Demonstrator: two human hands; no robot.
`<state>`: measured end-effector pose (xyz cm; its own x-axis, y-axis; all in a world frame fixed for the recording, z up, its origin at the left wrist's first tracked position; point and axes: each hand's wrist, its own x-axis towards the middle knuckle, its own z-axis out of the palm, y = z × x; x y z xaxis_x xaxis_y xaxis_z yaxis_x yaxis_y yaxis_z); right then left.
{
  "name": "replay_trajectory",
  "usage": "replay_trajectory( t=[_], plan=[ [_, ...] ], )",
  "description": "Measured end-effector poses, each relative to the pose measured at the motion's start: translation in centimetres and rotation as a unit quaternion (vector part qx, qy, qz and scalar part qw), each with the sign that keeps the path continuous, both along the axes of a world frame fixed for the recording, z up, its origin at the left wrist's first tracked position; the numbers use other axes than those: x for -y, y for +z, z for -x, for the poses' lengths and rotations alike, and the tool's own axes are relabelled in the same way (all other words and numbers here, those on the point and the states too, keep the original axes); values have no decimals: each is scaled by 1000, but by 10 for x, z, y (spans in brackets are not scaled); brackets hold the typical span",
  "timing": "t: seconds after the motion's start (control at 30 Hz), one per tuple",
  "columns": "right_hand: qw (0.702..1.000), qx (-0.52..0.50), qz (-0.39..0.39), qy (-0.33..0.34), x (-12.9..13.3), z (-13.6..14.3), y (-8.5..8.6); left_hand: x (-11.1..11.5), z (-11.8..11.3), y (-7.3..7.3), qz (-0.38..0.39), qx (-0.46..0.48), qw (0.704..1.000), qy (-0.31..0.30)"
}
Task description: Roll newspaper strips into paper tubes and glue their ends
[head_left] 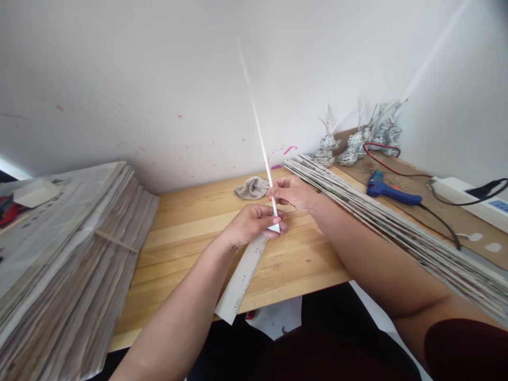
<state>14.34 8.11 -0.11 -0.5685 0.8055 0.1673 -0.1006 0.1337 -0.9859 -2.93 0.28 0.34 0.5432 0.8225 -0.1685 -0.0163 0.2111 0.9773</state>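
A long thin white paper tube stands tilted up and away over the table, its far end fading against the wall. Its near end is pinched by my left hand, where a white pointed corner of paper shows. Slightly higher up the tube, my right hand has its fingertips closed on it. Below my left hand lies a flat ruler running toward the table's front edge; its upper end is hidden by the hand. A crumpled greyish cloth rests just behind my hands.
A tall stack of newspaper fills the left. Many rolled newspaper sticks lie along the right of the wooden table. Beyond them are a blue glue gun, a white power strip and several woven paper figures.
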Motion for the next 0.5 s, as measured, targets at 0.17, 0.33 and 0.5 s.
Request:
replay_trajectory(
  t=[0.17, 0.33, 0.5],
  plan=[
    [939, 162, -238, -186, -9, 6, -14, -3, 2, -2, 2, 1, 1000, 7],
    [849, 350, -326, -224, -19, 9, -27, -5, 4, -1, 9, -10, 1000, 11],
    [773, 491, -326, -236, -24, 9, -33, -1, -1, -4, 24, -23, 999, -37]
  ],
)
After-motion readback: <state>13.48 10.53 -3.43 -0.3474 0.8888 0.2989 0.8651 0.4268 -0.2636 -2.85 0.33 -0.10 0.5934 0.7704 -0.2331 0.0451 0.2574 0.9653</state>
